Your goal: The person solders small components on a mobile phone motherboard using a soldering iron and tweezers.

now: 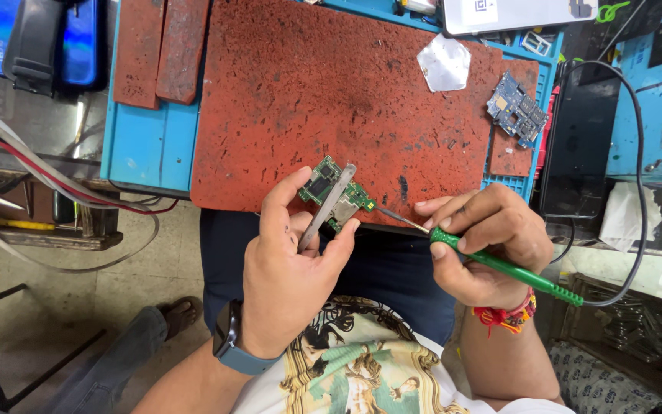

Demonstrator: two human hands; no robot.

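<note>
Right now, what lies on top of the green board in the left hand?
Metal tweezers lie across the green board, pinned by the left hand. The board strip beneath the tweezers is covered.

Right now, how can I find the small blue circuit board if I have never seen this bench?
Start from the big red mat covering the blue worktop. Go to its right edge, beside the black device. The blue circuit board lies there alone on a smaller red pad; the other board, a green circuit board, is held in the left hand.

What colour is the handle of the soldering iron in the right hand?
Bright green. The soldering iron handle shows best in the head view, gripped by the right hand.
</note>
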